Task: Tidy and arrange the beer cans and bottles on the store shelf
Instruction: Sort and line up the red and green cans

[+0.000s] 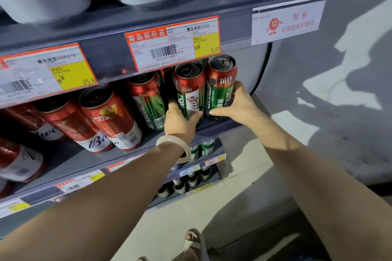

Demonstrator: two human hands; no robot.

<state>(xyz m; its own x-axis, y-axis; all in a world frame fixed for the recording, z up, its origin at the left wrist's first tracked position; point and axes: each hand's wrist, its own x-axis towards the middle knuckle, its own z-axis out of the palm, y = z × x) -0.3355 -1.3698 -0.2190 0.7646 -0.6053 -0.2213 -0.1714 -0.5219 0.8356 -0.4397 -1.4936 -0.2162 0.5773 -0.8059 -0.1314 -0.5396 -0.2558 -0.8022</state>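
Partly hidden: left hand (180, 119) grips can (188, 89); right hand (234, 103) grips neighbouring can (220, 85).

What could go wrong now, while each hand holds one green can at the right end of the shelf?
1. The right hand grips its green can at the open shelf end; a slip might drop it to the floor.
2. The left hand grips another green can close to a tilted-looking can; a nudge could topple that one.
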